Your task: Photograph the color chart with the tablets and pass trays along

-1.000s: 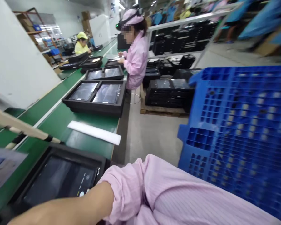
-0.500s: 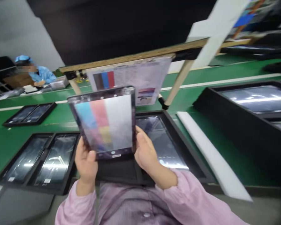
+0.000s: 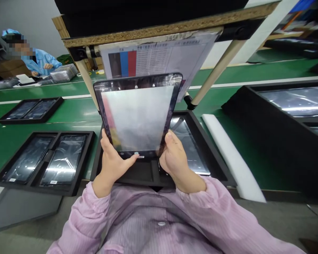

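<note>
Tablet [image 3: 140, 120] held up by both hands before the wearer's chest, leaning, screen toward the wearer, above a black tray [image 3: 216, 155]. The left hand [image 3: 112, 165] is clamped on its lower left corner, thumb stretched along the bottom border to a pale round mark. The right hand [image 3: 176, 157] is clamped on the lower right edge, thumb to the front. The screen is mostly whitish, with pink and yellow patches down its left side.

A second tablet [image 3: 192, 144] lies in the tray's right compartment. The tray rests on the green tabletop [image 3: 78, 116]; just beside it, on the right, is a white strip [image 3: 233, 155], then a tall black block [image 3: 275, 130] with a shiny screen [image 3: 299, 100] on top. To the left lies another tray [image 3: 87, 155] bearing two tablets [image 3: 65, 158]. Behind the held tablet, a printed sheet [image 3: 159, 58] with dark, blue and red bars hangs under a wooden shelf [image 3: 148, 33]. At far left is a co-worker [image 3: 39, 61] in blue, near clear-wrapped packs [image 3: 65, 73].
</note>
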The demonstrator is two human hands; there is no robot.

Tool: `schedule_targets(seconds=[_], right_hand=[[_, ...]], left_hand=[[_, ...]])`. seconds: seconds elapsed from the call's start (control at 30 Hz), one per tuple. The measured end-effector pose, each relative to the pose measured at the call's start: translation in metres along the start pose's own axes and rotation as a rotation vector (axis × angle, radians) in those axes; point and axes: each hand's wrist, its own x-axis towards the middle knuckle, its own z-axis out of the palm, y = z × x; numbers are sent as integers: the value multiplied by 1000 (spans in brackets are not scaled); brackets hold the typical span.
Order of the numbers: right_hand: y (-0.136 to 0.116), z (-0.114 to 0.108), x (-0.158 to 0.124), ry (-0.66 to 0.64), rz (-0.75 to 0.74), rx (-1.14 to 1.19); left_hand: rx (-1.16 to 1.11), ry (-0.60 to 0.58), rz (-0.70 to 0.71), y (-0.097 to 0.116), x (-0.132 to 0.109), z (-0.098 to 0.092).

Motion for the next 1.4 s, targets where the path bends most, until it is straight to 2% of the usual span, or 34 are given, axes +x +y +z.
schedule_targets(seconds=[0.5, 0.6, 0.67, 0.77, 0.83, 0.9, 1.0, 1.07, 1.17, 1.33, 1.4], right_hand=[[2, -1, 2, -14, -6, -35], [5, -2, 1, -21, 8, -4], [3, -6, -2, -31, 7, -32], [-13, -14, -7, -149, -64, -193], [-32, -18, -10, -301, -143, -320], [-53, -19, -12, -435, -235, -430], [-82, -18, -9, -518, -381, -560], [-93, -18, -6, -511, -461, -625], [-97, -20, -1, -464, -540, -693], [-83, -28, 10, -400, -476, -774], [-79, -38, 17, -380, -430, -774]], left_hand=[[8, 11, -12, -1, -1, 1], [-172, 18, -23, -6, -1, -1], [-472, 41, -137, -8, -1, -6], [-906, 54, -518, -5, 0, -18], [-1043, 67, -739, 0, 0, -27], [-1107, 61, -860, 7, -1, -33], [-1153, 1, -938, 15, -7, -38], [-1177, -28, -957, 17, -11, -38], [-1170, -26, -991, 19, -17, -37], [-1041, 83, -1046, 33, -18, -35], [-1015, 121, -1043, 42, -12, -37]])
